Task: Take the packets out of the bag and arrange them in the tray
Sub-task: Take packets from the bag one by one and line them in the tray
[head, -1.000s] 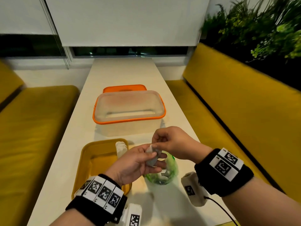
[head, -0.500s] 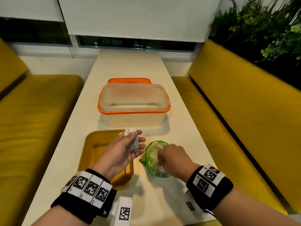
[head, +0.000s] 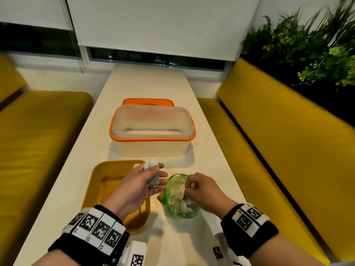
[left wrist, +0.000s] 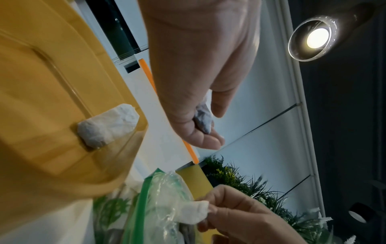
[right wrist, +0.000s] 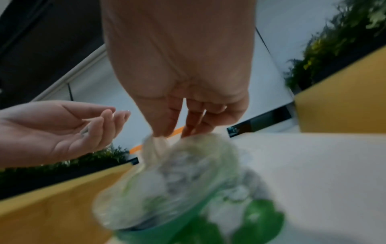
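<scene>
A yellow tray (head: 99, 181) lies at the near left of the white table, with one white packet (left wrist: 108, 125) in its far right corner. Over the tray's right edge my left hand (head: 161, 176) holds a second white packet (head: 151, 166) between thumb and fingers. To the right stands a clear bag with a green rim (head: 176, 200), with more packets inside. My right hand (head: 189, 186) is at the bag's mouth and pinches a white packet (left wrist: 194, 213) that sticks out of it.
A clear box with an orange rim (head: 152, 129) stands beyond the tray, with its orange lid (head: 148, 101) behind it. Yellow benches (head: 38, 141) (head: 288, 141) run along both sides of the narrow table (head: 149, 79). Plants (head: 307, 45) fill the back right.
My left hand has carried its packet away from the bag to the tray's right edge. My right hand went down to the bag's mouth and took hold of another packet.
</scene>
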A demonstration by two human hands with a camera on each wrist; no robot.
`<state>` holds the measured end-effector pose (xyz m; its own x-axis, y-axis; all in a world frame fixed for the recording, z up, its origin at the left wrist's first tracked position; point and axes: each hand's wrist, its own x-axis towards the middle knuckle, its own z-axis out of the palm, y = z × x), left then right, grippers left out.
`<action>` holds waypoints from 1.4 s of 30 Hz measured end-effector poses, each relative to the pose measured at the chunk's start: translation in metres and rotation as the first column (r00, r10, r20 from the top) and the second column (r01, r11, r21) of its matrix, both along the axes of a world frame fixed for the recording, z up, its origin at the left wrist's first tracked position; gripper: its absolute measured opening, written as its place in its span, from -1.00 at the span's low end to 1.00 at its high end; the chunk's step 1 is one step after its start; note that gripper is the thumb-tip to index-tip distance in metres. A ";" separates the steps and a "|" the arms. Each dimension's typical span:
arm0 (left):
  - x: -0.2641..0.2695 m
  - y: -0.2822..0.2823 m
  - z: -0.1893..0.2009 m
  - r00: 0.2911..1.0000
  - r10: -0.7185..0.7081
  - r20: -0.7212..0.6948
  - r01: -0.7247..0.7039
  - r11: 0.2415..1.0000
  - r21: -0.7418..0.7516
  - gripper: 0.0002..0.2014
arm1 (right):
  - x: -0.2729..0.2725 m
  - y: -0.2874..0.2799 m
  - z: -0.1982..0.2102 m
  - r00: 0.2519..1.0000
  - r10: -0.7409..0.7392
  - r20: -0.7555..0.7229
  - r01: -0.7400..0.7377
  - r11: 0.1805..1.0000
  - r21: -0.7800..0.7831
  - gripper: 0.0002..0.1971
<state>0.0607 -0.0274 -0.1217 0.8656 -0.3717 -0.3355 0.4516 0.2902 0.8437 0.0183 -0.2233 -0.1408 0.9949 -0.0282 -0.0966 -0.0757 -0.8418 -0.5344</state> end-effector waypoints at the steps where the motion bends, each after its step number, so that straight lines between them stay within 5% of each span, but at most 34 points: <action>1: 0.001 0.000 -0.002 1.000 0.006 -0.008 -0.006 1.000 0.006 -0.84 | -0.001 -0.001 0.001 1.000 -0.024 -0.005 0.024 0.998 0.064 -0.94; 5: 0.003 -0.008 -0.009 1.000 -0.004 -0.025 0.006 0.998 0.063 -0.84 | -0.001 -0.002 0.007 0.991 -0.121 0.048 0.104 0.955 0.277 -0.95; 12: -0.002 -0.022 -0.005 0.997 -0.032 -0.065 0.038 0.995 0.093 -0.74 | 0.006 -0.001 0.036 0.927 -0.371 0.055 0.244 0.708 0.662 -0.81; 16: -0.004 -0.031 0.005 0.987 -0.091 -0.134 0.093 0.996 0.008 -0.66 | 0.004 0.007 0.062 0.959 -0.283 0.005 0.178 0.620 0.764 -0.77; 19: -0.007 -0.031 0.013 0.958 -0.237 -0.160 0.213 0.965 -0.153 -0.49 | 0.005 0.015 0.069 0.988 -0.155 -0.022 0.118 0.646 0.754 -0.78; 22: -0.011 -0.028 0.015 0.929 -0.336 -0.154 0.290 0.921 -0.259 -0.58 | 0.008 0.020 0.063 0.994 -0.105 0.010 0.078 0.799 0.597 -0.86; 26: -0.006 -0.023 0.007 0.963 -0.167 -0.212 0.132 0.977 -0.169 -0.79 | 0.008 0.006 0.046 0.976 -0.102 0.193 0.084 0.991 0.101 -0.93; 28: -0.002 -0.016 0.005 0.963 -0.072 -0.262 0.029 0.986 -0.165 -0.78 | 0.003 0.001 0.031 0.994 0.046 0.094 -0.026 0.979 -0.203 -0.80; 30: 0.001 -0.011 0.003 0.960 -0.014 -0.281 -0.027 0.990 -0.141 -0.79 | -0.003 0.002 0.010 0.984 0.175 -0.022 -0.166 0.873 -0.458 -0.73; 32: 0.000 -0.008 0.004 0.965 -0.004 -0.262 -0.025 0.994 -0.107 -0.79 | -0.005 0.006 -0.004 0.978 0.205 -0.034 -0.192 0.831 -0.522 -0.77; 34: -0.002 -0.006 0.006 0.971 -0.002 -0.237 -0.015 0.997 -0.070 -0.80 | -0.002 0.006 -0.006 0.989 0.150 0.019 -0.126 0.890 -0.438 -0.82; 38: -0.004 0.000 0.004 0.975 -0.017 -0.220 0.009 0.999 -0.035 -0.92 | 0.000 -0.003 0.000 0.999 -0.052 0.008 0.051 0.999 0.005 -0.85; 40: -0.004 0.001 0.001 0.977 -0.030 -0.210 0.026 0.999 -0.023 -0.81 | -0.001 -0.006 0.004 0.992 -0.120 -0.044 0.126 0.966 0.223 -0.84; 42: -0.004 -0.001 -0.001 0.979 -0.043 -0.199 0.044 0.999 -0.003 -0.78 | -0.002 -0.010 0.008 0.973 -0.196 -0.125 0.233 0.829 0.509 -0.81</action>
<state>0.0562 -0.0287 -0.1231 0.7644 -0.4070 -0.5000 0.6228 0.2659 0.7358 0.0159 -0.2335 -0.1328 0.9608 -0.1680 -0.2207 -0.2712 -0.4025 -0.8743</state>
